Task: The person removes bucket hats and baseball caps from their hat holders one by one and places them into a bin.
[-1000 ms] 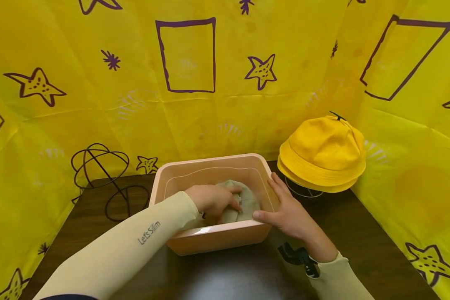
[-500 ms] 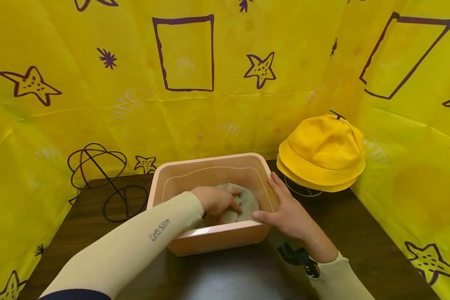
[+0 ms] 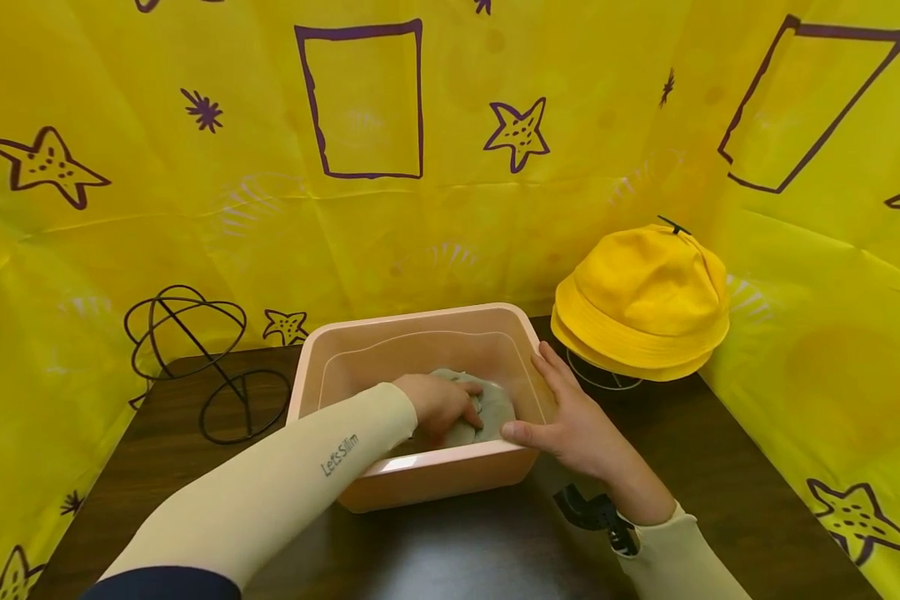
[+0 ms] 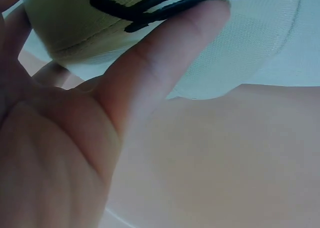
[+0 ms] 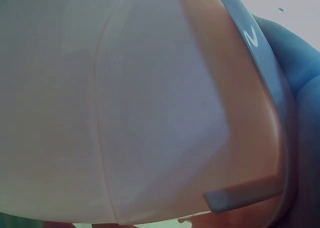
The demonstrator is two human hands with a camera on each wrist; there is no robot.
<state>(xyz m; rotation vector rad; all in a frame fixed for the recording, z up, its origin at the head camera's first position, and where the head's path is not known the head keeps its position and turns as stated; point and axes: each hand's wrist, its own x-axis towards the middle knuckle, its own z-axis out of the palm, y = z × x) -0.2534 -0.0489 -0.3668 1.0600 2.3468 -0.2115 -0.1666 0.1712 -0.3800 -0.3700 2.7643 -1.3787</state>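
Observation:
Inside a pink plastic basin point(image 3: 435, 490), my left hand point(image 3: 438, 402) grips a pale grey-green cloth hat point(image 3: 499, 410). In the left wrist view the thumb point(image 4: 160, 63) lies straight along the hat's fabric point(image 4: 245, 50), beside dark embroidered lettering, with other fingers on its far side. Part of the hat is hidden by the hand and the basin's front wall. My right hand point(image 3: 585, 429) holds the basin's right front corner, thumb over the front rim and fingers along the right side. The right wrist view shows the basin wall point(image 5: 155, 113) and that hand point(image 5: 295, 58) at the rim.
Yellow bucket hats point(image 3: 645, 308), apparently stacked, sit on a wire stand at the back right. A bare black wire stand point(image 3: 210, 358) is at the back left. Yellow patterned sheets point(image 3: 360, 233) enclose the dark wooden table point(image 3: 720, 483) at the back and sides.
My left forearm has shifted a little to the right, and the left hand stays on the hat. The right hand keeps its hold on the basin. The head view has drifted slightly.

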